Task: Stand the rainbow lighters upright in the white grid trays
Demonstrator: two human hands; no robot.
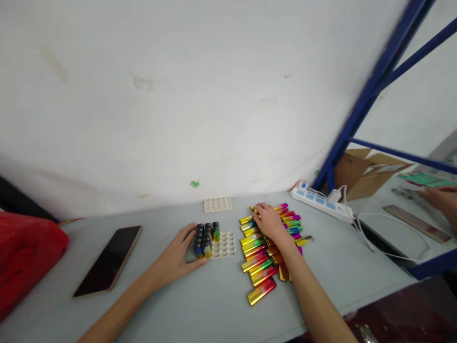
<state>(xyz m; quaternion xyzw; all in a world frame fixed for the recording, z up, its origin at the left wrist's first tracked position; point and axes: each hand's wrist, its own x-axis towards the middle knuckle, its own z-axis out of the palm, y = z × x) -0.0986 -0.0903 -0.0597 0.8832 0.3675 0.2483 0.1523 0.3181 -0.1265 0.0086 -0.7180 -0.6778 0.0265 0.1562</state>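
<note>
My left hand (177, 257) curves around the left end of a white holed tray (224, 244), its thumb at the near edge and fingers at the far side. Several shiny upright cases with black tops (203, 238) stand close together in the tray's left part; right of them, holes show. On the right, my right hand (267, 220) reaches over a pile of shiny lighter-like cases (259, 262) in yellow, red, green and purple. Its fingers are curled down onto a yellow case at the pile's far left; the fingertips are partly hidden.
A second white holed tray (217, 205) lies by the wall. A phone (109, 259) and a red bag (28, 257) are at left. A power strip (321, 202) with cables lies at right, near a blue frame (364, 100). Beyond it are a cardboard box (352, 174) and another person's hand (441, 200).
</note>
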